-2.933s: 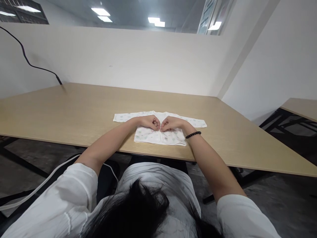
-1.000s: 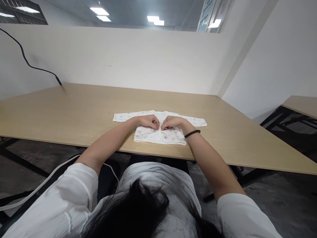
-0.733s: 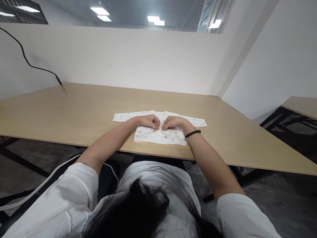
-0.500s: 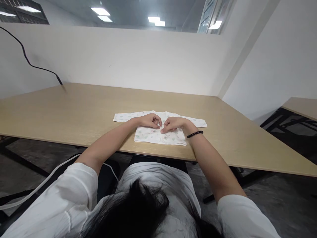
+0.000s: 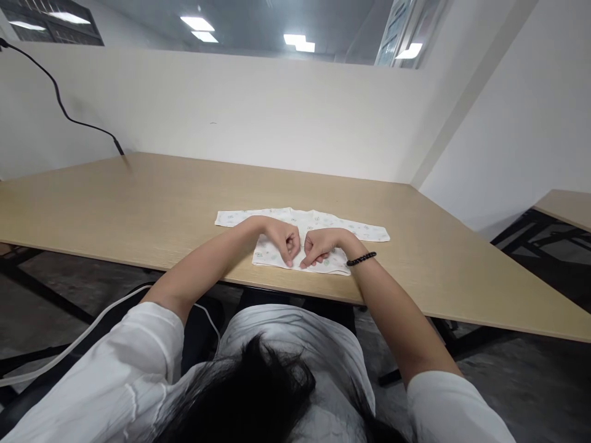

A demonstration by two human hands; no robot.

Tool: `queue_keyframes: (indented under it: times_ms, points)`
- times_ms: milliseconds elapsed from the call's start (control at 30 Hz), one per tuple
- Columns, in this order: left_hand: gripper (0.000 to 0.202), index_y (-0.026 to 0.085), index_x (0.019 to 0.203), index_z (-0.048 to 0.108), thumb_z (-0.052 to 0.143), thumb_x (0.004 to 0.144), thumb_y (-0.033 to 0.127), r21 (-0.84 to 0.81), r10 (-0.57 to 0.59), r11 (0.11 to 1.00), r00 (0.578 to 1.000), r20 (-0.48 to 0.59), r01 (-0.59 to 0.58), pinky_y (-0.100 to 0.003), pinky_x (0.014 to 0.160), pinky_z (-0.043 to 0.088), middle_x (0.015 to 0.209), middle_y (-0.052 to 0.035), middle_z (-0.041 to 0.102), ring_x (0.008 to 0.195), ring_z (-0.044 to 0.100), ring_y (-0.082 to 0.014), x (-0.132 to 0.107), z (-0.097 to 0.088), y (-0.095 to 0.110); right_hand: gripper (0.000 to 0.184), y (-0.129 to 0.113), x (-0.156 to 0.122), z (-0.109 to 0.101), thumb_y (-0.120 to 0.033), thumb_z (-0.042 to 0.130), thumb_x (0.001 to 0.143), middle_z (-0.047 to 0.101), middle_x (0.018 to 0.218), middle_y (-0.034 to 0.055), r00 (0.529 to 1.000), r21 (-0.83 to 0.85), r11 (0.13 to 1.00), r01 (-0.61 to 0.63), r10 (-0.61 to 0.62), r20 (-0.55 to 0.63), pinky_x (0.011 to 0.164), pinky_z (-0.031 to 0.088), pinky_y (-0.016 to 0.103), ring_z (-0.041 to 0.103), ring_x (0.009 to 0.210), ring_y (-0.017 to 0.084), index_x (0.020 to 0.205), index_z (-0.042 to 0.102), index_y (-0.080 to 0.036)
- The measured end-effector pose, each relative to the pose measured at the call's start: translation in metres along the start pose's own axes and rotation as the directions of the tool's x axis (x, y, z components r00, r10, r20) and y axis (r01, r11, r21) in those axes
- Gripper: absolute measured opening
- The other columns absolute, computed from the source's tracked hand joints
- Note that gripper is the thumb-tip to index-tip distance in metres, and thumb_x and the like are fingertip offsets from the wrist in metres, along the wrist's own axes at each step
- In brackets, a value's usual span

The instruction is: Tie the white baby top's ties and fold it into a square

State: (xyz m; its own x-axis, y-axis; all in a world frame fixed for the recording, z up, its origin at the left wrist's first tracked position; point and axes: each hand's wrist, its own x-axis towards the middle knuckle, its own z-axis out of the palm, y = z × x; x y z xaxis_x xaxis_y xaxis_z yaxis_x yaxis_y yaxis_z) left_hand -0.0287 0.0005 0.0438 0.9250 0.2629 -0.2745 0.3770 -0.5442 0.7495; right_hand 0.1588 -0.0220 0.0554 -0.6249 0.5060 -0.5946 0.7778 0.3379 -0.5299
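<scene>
A small white long-sleeved baby shirt [image 5: 302,218] with a faint print lies spread on the wooden table [image 5: 184,191], sleeves stretched to both sides. My left hand [image 5: 282,239] is bent down over its lower front, thumb and fingers pinched together on the cloth near the bottom hem. Close beside it, my right hand [image 5: 322,244], with a black beaded bracelet [image 5: 361,259] at the wrist, pinches the cloth just right of the middle. A narrow gap separates the two hands. The fingers cover whatever small part of the cloth is between them.
Behind the table rises a white wall [image 5: 258,117] with a window strip above. A black cable [image 5: 83,125] hangs at the back left. Another table [image 5: 567,206] stands at the far right. The near table edge runs just in front of my body.
Both hands have moved down the shirt's front, from its middle to near the bottom hem. The shirt stays flat in place, while the view has shifted slightly.
</scene>
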Motion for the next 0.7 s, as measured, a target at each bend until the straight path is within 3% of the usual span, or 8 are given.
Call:
queue_keyframes:
  times_ms: [67, 167, 300, 433, 533, 700]
  points:
    - [0.027, 0.021, 0.059, 0.073, 0.093, 0.052, 0.039, 0.002, -0.037, 0.999, 0.998, 0.057, 0.037, -0.027, 0.047, 0.028, 0.047, 0.0029, 0.055, 0.046, 0.042, -0.0109, 0.002, 0.004, 0.005, 0.044, -0.001, 0.001, 0.000, -0.054, 0.087, 0.056, 0.057, 0.051, -0.0023, 0.999, -0.003, 1.000, 0.010, -0.010, 0.030, 0.050, 0.036, 0.023, 0.046, 0.049, 0.008, 0.060, 0.067, -0.015]
    - [0.030, 0.021, 0.052, 0.070, 0.095, 0.043, 0.035, -0.016, -0.033, 0.999, 0.999, -0.009, 0.033, -0.026, 0.046, 0.029, 0.046, 0.0038, 0.057, 0.045, 0.044, -0.0110, 0.006, 0.009, 0.006, 0.036, 0.001, 0.003, -0.001, -0.046, 0.084, 0.059, 0.060, 0.052, -0.0017, 0.997, 0.005, 0.999, 0.035, -0.036, 0.072, 0.050, 0.036, 0.023, 0.048, 0.050, 0.008, 0.061, 0.068, -0.014]
    - [0.026, 0.021, 0.056, 0.072, 0.093, 0.049, 0.034, -0.034, -0.012, 0.999, 1.000, -0.001, 0.012, -0.026, 0.046, 0.030, 0.049, 0.0030, 0.059, 0.045, 0.044, -0.0112, 0.004, 0.008, 0.006, 0.028, 0.007, -0.002, -0.005, -0.040, 0.080, 0.062, 0.063, 0.054, -0.0012, 0.996, 0.073, 0.996, 0.057, -0.062, 0.065, 0.050, 0.037, 0.021, 0.051, 0.050, 0.008, 0.063, 0.070, -0.014]
    - [0.023, 0.019, 0.064, 0.075, 0.089, 0.058, 0.036, -0.068, 0.027, 0.997, 0.999, -0.030, -0.029, -0.026, 0.046, 0.029, 0.048, 0.0029, 0.056, 0.045, 0.040, -0.0098, -0.002, 0.003, 0.011, 0.020, 0.012, -0.010, -0.009, -0.033, 0.074, 0.066, 0.063, 0.052, -0.0026, 0.990, 0.171, 0.975, 0.141, -0.139, -0.020, 0.047, 0.035, 0.021, 0.049, 0.046, 0.007, 0.069, 0.072, -0.014]
    - [0.024, 0.020, 0.070, 0.079, 0.090, 0.057, 0.036, -0.095, 0.033, 0.995, 0.998, -0.049, -0.038, -0.025, 0.046, 0.032, 0.051, 0.0016, 0.060, 0.046, 0.046, -0.0106, -0.002, 0.002, 0.011, 0.018, 0.015, -0.010, -0.010, -0.032, 0.074, 0.067, 0.064, 0.052, -0.0025, 0.983, 0.205, 0.962, 0.183, -0.178, -0.043, 0.046, 0.034, 0.021, 0.048, 0.045, 0.007, 0.068, 0.072, -0.014]
    - [0.030, 0.023, 0.076, 0.082, 0.093, 0.052, 0.037, -0.112, -0.007, 0.994, 1.000, 0.031, 0.010, -0.024, 0.051, 0.043, 0.068, -0.0031, 0.074, 0.059, 0.061, -0.0154, 0.001, 0.002, 0.005, 0.030, 0.016, -0.002, -0.006, -0.039, 0.079, 0.068, 0.072, 0.067, 0.0010, 0.977, 0.210, 0.964, 0.164, -0.188, 0.101, 0.047, 0.035, 0.020, 0.053, 0.049, 0.006, 0.082, 0.076, -0.013]
